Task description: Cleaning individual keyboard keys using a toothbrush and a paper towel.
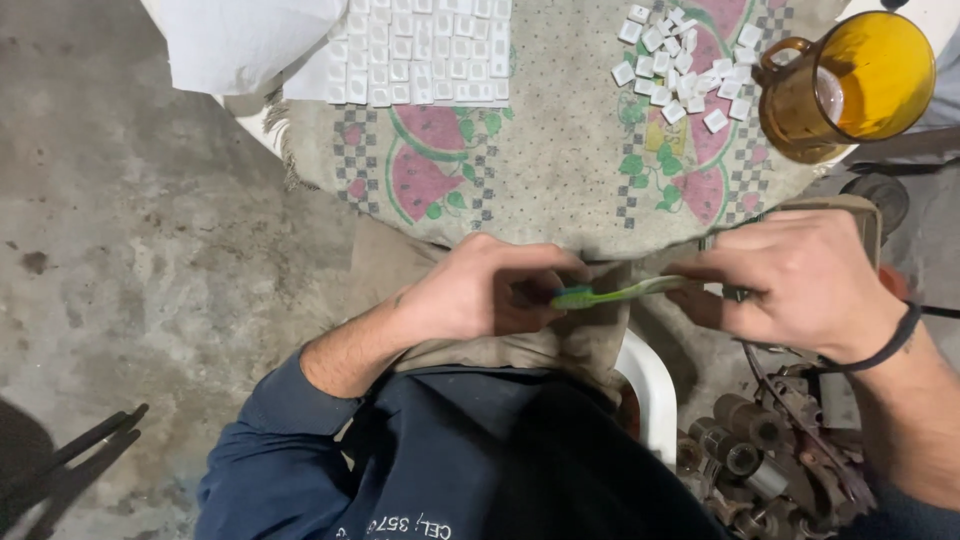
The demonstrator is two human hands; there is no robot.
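My right hand grips the handle of a green toothbrush that lies level in front of my body. Its bristle end reaches my left hand, whose fingers are curled shut around something small; the piece itself is hidden inside the fist. Both hands hover just in front of the near edge of a round table covered by a worn cloth with watermelon prints. A black band sits on my right wrist.
On the cloth lie a flat sheet of white square tiles, a loose heap of white tiles and an amber glass mug. Rusty metal parts pile at lower right beside a white plastic rim. Concrete floor spreads left.
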